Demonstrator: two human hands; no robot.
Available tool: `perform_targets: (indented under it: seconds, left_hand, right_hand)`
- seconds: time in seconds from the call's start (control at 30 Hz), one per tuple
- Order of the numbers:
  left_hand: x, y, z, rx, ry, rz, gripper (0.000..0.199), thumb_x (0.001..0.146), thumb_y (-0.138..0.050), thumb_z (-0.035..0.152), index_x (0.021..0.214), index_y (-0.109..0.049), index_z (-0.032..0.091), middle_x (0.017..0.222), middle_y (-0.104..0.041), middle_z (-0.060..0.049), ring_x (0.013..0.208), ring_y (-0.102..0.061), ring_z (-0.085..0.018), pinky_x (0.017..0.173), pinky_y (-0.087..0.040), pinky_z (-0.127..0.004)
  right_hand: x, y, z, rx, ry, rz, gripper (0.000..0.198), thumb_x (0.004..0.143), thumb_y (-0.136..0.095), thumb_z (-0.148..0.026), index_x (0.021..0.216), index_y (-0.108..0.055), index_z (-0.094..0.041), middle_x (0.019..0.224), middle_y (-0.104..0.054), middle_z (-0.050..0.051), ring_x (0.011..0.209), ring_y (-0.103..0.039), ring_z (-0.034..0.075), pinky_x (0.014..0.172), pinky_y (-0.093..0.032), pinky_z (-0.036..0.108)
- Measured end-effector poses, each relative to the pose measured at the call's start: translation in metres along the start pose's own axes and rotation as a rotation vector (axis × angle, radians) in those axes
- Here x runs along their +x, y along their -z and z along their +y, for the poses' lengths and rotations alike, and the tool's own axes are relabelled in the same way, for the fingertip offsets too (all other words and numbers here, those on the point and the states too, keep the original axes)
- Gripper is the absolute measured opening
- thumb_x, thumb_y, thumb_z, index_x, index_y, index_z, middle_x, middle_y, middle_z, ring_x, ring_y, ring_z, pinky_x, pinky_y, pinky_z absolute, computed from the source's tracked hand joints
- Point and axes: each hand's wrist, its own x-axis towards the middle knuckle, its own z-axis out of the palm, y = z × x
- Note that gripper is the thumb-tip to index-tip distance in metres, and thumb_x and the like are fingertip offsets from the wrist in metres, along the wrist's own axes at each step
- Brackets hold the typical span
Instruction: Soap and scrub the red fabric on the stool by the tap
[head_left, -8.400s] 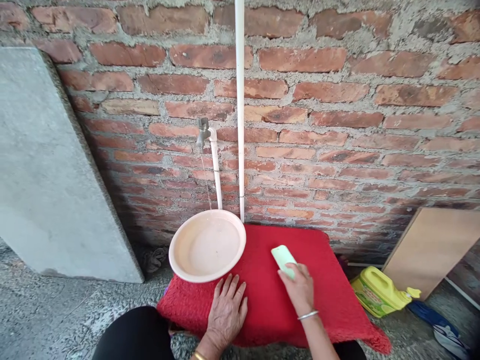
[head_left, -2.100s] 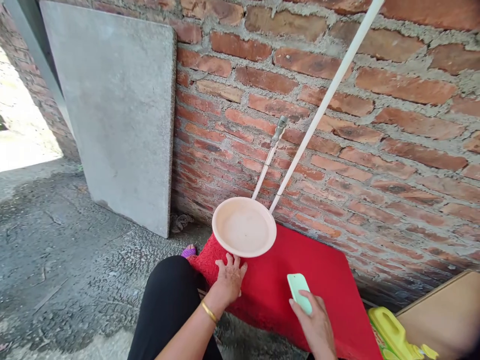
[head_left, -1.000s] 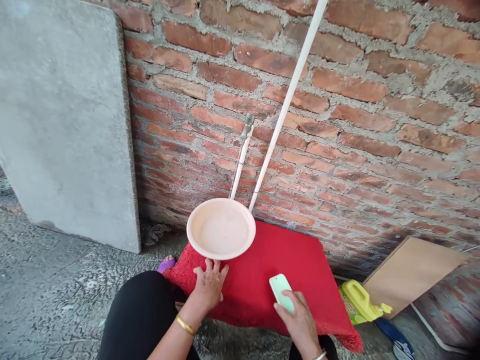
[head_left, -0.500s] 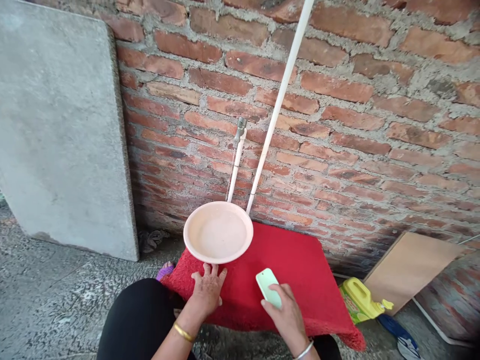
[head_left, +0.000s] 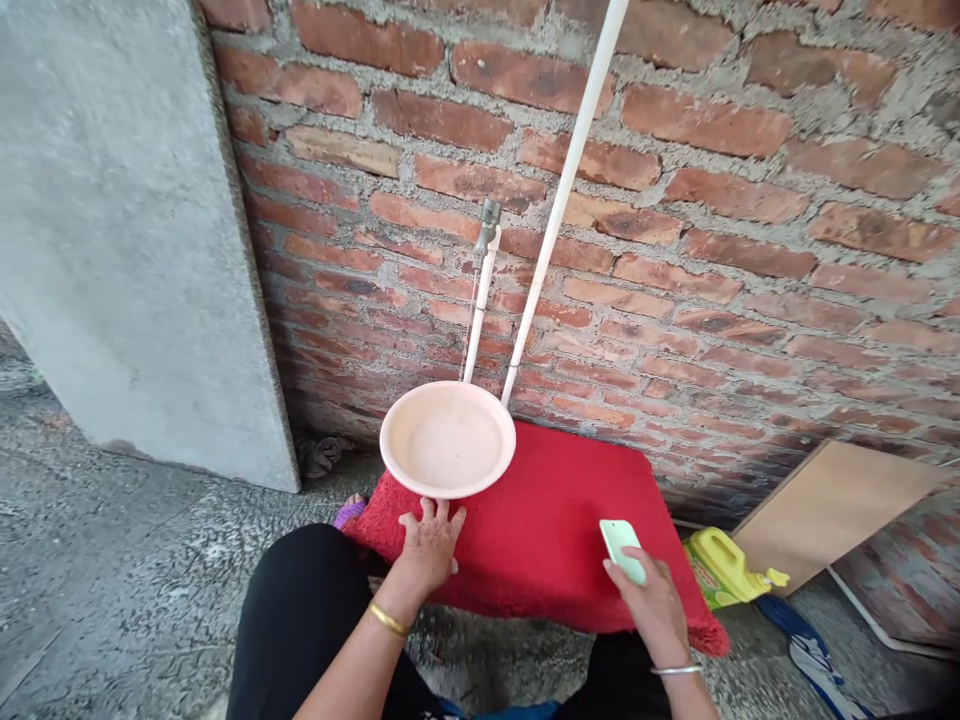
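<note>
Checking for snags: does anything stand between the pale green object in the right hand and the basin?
Nothing visible stands between the pale green object in the right hand and the basin; only the red cloth lies below. The left hand is by the basin's near rim, off to one side.

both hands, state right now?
Left hand: open, fingers spread just in front of the basin, holding nothing.
Right hand: closed on a pale green slab.
</note>
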Motion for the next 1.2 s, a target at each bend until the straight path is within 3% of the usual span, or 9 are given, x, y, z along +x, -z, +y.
perform_targets:
  seconds: [0.27,0.4,0.63,0.73,1.0,1.1,1.2]
  left_hand:
    - [0.002,0.002,-0.003,-0.007,-0.002,-0.036,0.086,0.073,-0.078,0.045,0.148,-0.04,0.032,0.156,-0.036,-0.018,0.138,-0.034,-0.044,0.097,-0.039,-0.062]
    - [0.004,0.0,-0.002,-0.012,0.003,-0.031,0.088,0.07,-0.08,0.047,0.148,-0.041,0.033,0.156,-0.036,-0.019,0.139,-0.033,-0.044,0.098,-0.038,-0.063]
    - [0.006,-0.008,-0.002,-0.045,0.011,-0.006,0.089,0.069,-0.081,0.047,0.147,-0.042,0.033,0.153,-0.038,-0.02,0.137,-0.034,-0.045,0.098,-0.036,-0.064]
    - [0.005,-0.015,-0.002,-0.038,0.003,0.03,0.085,0.073,-0.077,0.049,0.148,-0.041,0.032,0.155,-0.036,-0.02,0.139,-0.032,-0.045,0.1,-0.034,-0.065]
    - [0.003,-0.004,-0.004,-0.034,-0.005,-0.025,0.086,0.072,-0.078,0.047,0.149,-0.039,0.035,0.155,-0.036,-0.018,0.139,-0.033,-0.044,0.099,-0.035,-0.063]
    - [0.004,-0.003,-0.004,-0.046,-0.005,-0.028,0.086,0.072,-0.078,0.046,0.148,-0.04,0.035,0.155,-0.037,-0.018,0.138,-0.033,-0.045,0.098,-0.037,-0.063]
    - [0.005,-0.008,-0.003,-0.048,-0.008,0.001,0.084,0.073,-0.076,0.047,0.148,-0.04,0.033,0.155,-0.037,-0.019,0.138,-0.033,-0.045,0.1,-0.035,-0.064]
  right_hand:
    - [-0.034,-0.041,-0.07,0.105,0.282,-0.185,0.033,0.072,-0.064,-0.043,0.102,-0.069,-0.03,0.098,-0.063,0.001,0.095,-0.064,0.02,0.086,-0.049,0.03]
    - [-0.03,-0.04,-0.058,0.057,0.265,-0.174,0.031,0.072,-0.064,-0.043,0.099,-0.07,-0.03,0.096,-0.062,0.001,0.096,-0.065,0.021,0.087,-0.049,0.031]
    - [-0.001,-0.001,0.001,-0.001,0.0,0.027,0.048,0.069,-0.056,-0.06,0.099,-0.071,-0.025,0.093,-0.061,0.008,0.087,-0.066,0.031,0.082,-0.051,0.045]
    - [-0.003,-0.005,-0.013,0.047,0.031,0.03,0.047,0.071,-0.056,-0.059,0.1,-0.07,-0.025,0.094,-0.062,0.009,0.087,-0.065,0.03,0.081,-0.051,0.044]
    - [-0.037,-0.058,-0.112,0.091,0.355,-0.194,0.027,0.072,-0.065,-0.035,0.098,-0.07,-0.03,0.097,-0.061,0.001,0.096,-0.063,0.021,0.089,-0.048,0.031]
    - [-0.034,-0.064,-0.113,0.05,0.37,-0.206,0.028,0.071,-0.066,-0.032,0.099,-0.069,-0.031,0.096,-0.061,0.0,0.097,-0.063,0.02,0.089,-0.048,0.03]
    - [-0.019,-0.054,-0.083,0.039,0.277,-0.174,0.029,0.072,-0.063,-0.041,0.098,-0.069,-0.03,0.096,-0.062,0.002,0.094,-0.064,0.022,0.086,-0.049,0.032]
